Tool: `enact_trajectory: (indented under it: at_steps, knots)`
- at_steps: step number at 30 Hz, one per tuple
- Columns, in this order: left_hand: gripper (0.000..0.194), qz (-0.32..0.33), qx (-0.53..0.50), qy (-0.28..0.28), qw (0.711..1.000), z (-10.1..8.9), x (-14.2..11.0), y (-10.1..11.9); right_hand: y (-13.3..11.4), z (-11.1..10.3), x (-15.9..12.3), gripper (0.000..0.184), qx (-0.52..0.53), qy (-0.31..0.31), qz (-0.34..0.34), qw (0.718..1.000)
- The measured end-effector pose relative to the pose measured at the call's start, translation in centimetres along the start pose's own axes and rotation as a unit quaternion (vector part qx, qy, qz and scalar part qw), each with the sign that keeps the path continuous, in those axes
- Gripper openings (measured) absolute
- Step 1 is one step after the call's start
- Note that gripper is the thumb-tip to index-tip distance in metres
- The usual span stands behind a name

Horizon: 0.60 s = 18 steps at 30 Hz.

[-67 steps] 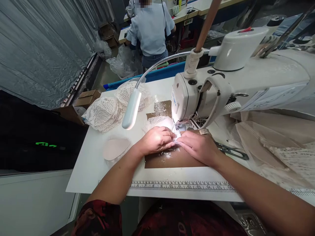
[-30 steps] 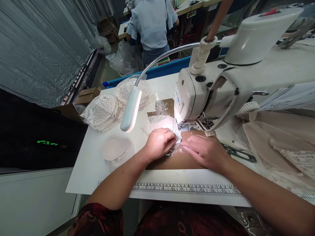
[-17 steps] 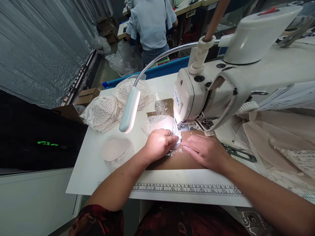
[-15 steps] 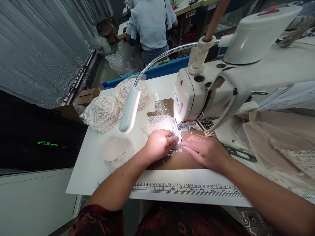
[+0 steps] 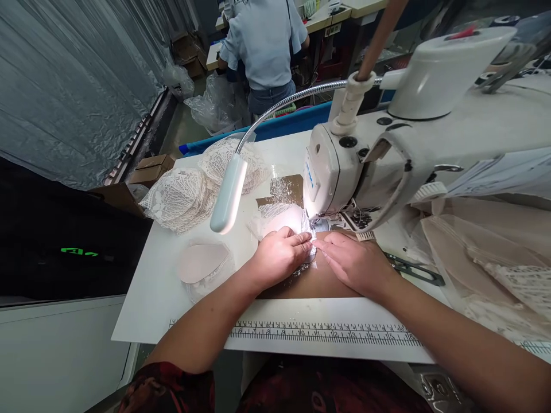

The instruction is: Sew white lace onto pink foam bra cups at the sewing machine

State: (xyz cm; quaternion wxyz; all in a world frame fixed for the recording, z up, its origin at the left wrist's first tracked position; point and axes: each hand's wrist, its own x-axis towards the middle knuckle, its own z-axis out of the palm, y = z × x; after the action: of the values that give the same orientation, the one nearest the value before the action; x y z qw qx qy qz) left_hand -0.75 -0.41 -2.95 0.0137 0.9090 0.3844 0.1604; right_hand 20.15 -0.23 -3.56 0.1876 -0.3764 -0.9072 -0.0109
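Under the needle of a white sewing machine (image 5: 329,172) lies a pale bra cup (image 5: 287,219) with white lace on it, brightly lit by the lamp. My left hand (image 5: 282,252) is closed on the near part of this cup, thumb and fingers pressed at its lace edge. My right hand (image 5: 346,258) is on the other side, fingers bunched and their tips on the same edge, close to the left fingertips. Both hands rest over a brown sheet (image 5: 327,284) on the table, just in front of the presser foot. My fingers hide the cup's near end.
Stacks of lace cups (image 5: 178,195) stand at the back left, with a single beige cup (image 5: 202,264) nearer. A lamp (image 5: 229,195) on a bent neck hangs over the table. Mesh pieces (image 5: 495,246) lie at right. A ruler strip (image 5: 310,331) lines the front edge. A person (image 5: 262,51) sits beyond.
My right fingertips have moved slightly left and drawn together on the lace edge, nearer the left fingers. The left hand has barely shifted. The view has tilted a little.
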Motion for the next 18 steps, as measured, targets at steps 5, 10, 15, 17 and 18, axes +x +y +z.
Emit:
enact_trajectory:
  at_steps: [5, 10, 15, 17, 18]
  knots:
    - [0.032, -0.012, -0.013, -0.008, 1.000, -0.5, 0.4, 0.2, -0.2, -0.2, 0.3, 0.033, -0.033, 0.004, 0.007, 0.999]
    - [0.034, -0.037, -0.020, -0.012, 0.999, -0.3, 1.0, -0.1, -0.3, -0.2, 0.6, 0.034, -0.044, -0.003, 0.055, 0.997]
    - [0.035, -0.027, -0.006, -0.005, 1.000, 0.0, 1.3, -0.5, -0.1, -0.1, 0.4, 0.038, -0.032, 0.014, 0.019, 0.999]
    - [0.035, -0.027, -0.008, -0.007, 1.000, 0.1, 1.3, -0.6, 0.0, -0.2, 0.3, 0.035, -0.025, 0.013, 0.003, 1.000]
    - [0.035, -0.027, -0.008, -0.007, 1.000, 0.1, 1.3, -0.6, 0.0, -0.2, 0.3, 0.034, -0.022, 0.011, 0.002, 1.000]
